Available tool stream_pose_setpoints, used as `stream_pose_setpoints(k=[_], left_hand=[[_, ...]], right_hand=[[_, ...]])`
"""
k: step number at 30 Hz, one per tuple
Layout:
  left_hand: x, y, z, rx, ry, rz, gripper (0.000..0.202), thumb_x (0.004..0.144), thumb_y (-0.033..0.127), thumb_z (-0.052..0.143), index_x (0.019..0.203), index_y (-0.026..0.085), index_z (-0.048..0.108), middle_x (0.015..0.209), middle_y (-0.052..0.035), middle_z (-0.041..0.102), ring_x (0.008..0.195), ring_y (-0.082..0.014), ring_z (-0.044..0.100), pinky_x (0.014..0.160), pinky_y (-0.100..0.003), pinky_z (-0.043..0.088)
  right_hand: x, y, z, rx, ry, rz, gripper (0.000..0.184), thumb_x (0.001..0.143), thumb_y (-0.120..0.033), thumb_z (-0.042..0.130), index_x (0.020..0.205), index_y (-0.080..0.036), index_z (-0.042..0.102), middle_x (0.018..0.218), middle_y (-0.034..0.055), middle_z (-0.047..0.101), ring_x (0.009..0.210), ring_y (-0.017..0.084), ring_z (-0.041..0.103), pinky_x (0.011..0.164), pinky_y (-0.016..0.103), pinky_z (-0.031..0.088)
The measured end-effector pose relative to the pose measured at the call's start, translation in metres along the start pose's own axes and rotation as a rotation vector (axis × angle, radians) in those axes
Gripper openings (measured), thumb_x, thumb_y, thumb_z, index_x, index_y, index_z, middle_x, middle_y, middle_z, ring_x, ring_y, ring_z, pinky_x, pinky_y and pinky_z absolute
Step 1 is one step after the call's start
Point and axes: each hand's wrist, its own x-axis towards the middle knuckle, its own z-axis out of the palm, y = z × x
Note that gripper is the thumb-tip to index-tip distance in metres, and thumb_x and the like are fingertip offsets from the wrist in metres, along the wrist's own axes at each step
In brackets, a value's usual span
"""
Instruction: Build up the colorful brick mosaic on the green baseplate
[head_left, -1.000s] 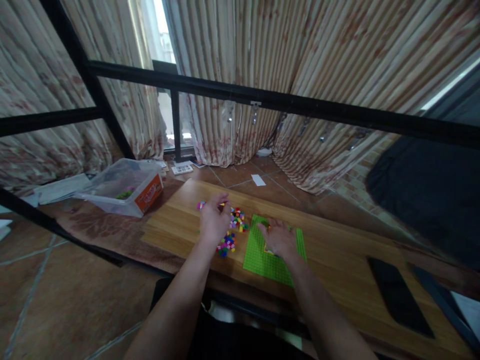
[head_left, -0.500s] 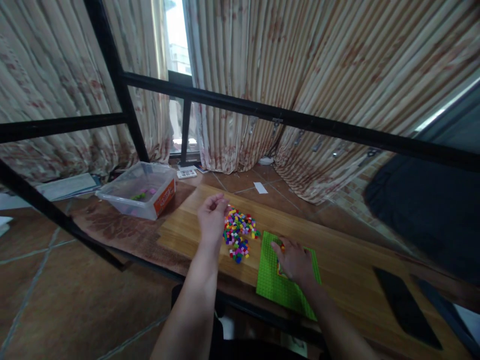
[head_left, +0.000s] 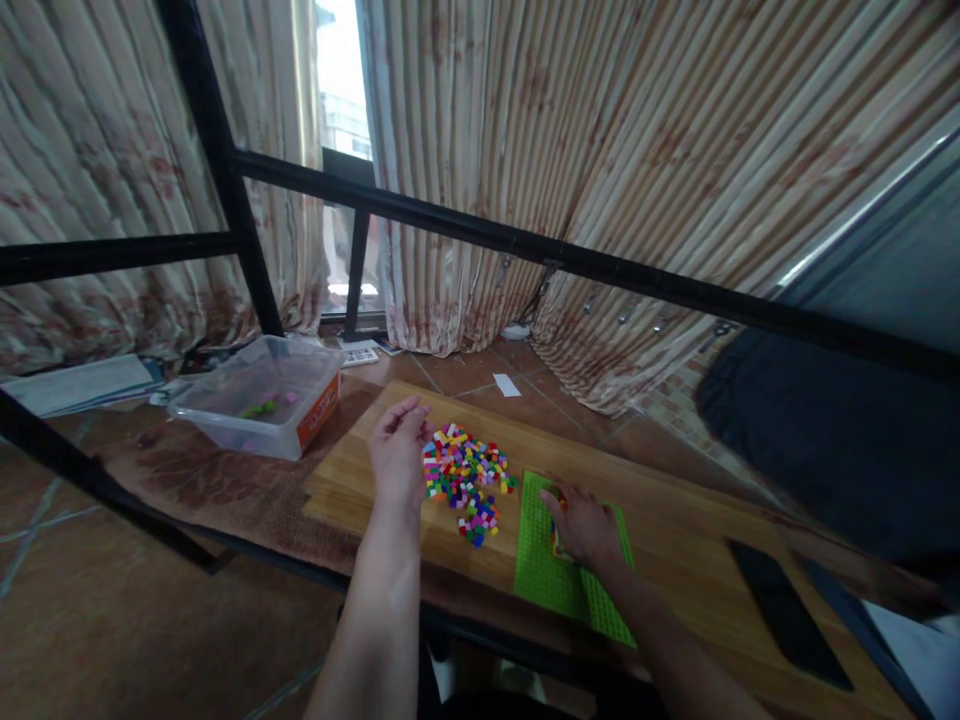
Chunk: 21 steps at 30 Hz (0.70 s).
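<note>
My left hand (head_left: 400, 445) is raised beside a heap of small coloured toy bricks (head_left: 469, 465), at its left edge. Its thumb and fingertips are drawn together; whatever they hold is too small to make out. A green studded baseplate (head_left: 532, 565) lies to the right of the heap. Over it is my right hand (head_left: 589, 525), thumb and fingers closing down on a small group of bricks (head_left: 557, 540) fixed to the plate. A spot of orange shows between thumb and forefinger. The palm and fingers hide most of that group.
The wooden board (head_left: 675, 570) carries the bricks and baseplate. A clear plastic bin (head_left: 255, 410) with a few green and pink pieces stands at the left on a brown cloth (head_left: 172, 490). A dark flat phone-like slab (head_left: 787, 615) lies at the right. A black metal rail (head_left: 465, 225) crosses behind.
The view has shifted slightly. My left hand remains by the heap with its fingers a little looser, and my right hand stays over the bricks on the baseplate.
</note>
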Motion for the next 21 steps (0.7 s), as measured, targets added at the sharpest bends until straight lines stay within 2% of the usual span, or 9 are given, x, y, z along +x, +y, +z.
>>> stream_pose_setpoints(k=[4, 7, 9, 11, 13, 16, 21], left_hand=[[0.002, 0.0, -0.002, 0.012, 0.008, 0.001, 0.036, 0.052, 0.024, 0.08, 0.083, 0.013, 0.066, 0.072, 0.0005, 0.067, 0.056, -0.006, 0.056, 0.06, -0.021, 0.044], [0.002, -0.003, 0.0, 0.017, 0.005, -0.021, 0.034, 0.054, 0.022, 0.079, 0.084, 0.013, 0.066, 0.074, 0.0006, 0.067, 0.056, -0.0058, 0.056, 0.059, -0.021, 0.044], [0.001, -0.006, 0.003, 0.017, -0.002, -0.029, 0.033, 0.055, 0.022, 0.079, 0.085, 0.013, 0.066, 0.074, 0.0006, 0.067, 0.056, -0.0057, 0.056, 0.06, -0.021, 0.044], [0.0, -0.01, 0.007, 0.014, -0.019, -0.036, 0.033, 0.055, 0.021, 0.078, 0.085, 0.013, 0.066, 0.075, 0.0004, 0.067, 0.056, -0.0055, 0.056, 0.059, -0.021, 0.044], [-0.002, -0.013, 0.011, 0.004, -0.029, -0.052, 0.032, 0.056, 0.02, 0.078, 0.085, 0.013, 0.066, 0.075, 0.0001, 0.067, 0.055, -0.0054, 0.056, 0.058, -0.021, 0.045], [-0.003, -0.014, 0.014, -0.008, -0.022, -0.067, 0.031, 0.056, 0.019, 0.077, 0.084, 0.013, 0.066, 0.073, 0.0004, 0.067, 0.054, -0.0052, 0.055, 0.058, -0.02, 0.044], [-0.001, -0.012, 0.013, 0.003, -0.03, -0.056, 0.031, 0.057, 0.019, 0.077, 0.084, 0.013, 0.065, 0.075, 0.0003, 0.067, 0.056, -0.0049, 0.055, 0.058, -0.02, 0.044]], right_hand=[[-0.003, 0.001, -0.001, 0.002, 0.04, 0.004, 0.053, 0.097, -0.052, 0.032, 0.131, -0.02, 0.055, 0.131, 0.0132, 0.06, 0.118, 0.031, 0.053, 0.1, 0.051, 0.034], [-0.002, -0.012, -0.011, 0.004, 0.169, 0.002, 0.043, 0.095, -0.043, 0.041, 0.129, -0.021, 0.058, 0.129, 0.0123, 0.062, 0.118, 0.033, 0.051, 0.105, 0.057, 0.025], [0.003, -0.032, -0.018, 0.083, 0.234, -0.136, 0.037, 0.096, -0.033, 0.041, 0.126, -0.025, 0.061, 0.129, 0.0092, 0.062, 0.12, 0.029, 0.049, 0.108, 0.051, 0.024], [0.012, -0.057, -0.023, 0.222, 0.161, -0.309, 0.037, 0.095, -0.026, 0.04, 0.125, -0.025, 0.061, 0.125, 0.0073, 0.063, 0.114, 0.023, 0.053, 0.103, 0.038, 0.034], [0.022, -0.08, -0.022, 0.292, 0.065, -0.438, 0.039, 0.09, -0.02, 0.045, 0.126, -0.024, 0.061, 0.124, 0.0068, 0.063, 0.114, 0.021, 0.054, 0.1, 0.033, 0.037], [0.035, -0.101, -0.016, 0.25, -0.004, -0.469, 0.045, 0.083, -0.013, 0.049, 0.124, -0.025, 0.062, 0.124, 0.007, 0.061, 0.115, 0.022, 0.052, 0.099, 0.035, 0.037], [0.043, -0.104, -0.014, 0.195, 0.007, -0.473, 0.04, 0.081, -0.016, 0.053, 0.119, -0.025, 0.063, 0.118, 0.0076, 0.061, 0.112, 0.024, 0.051, 0.096, 0.038, 0.036]])
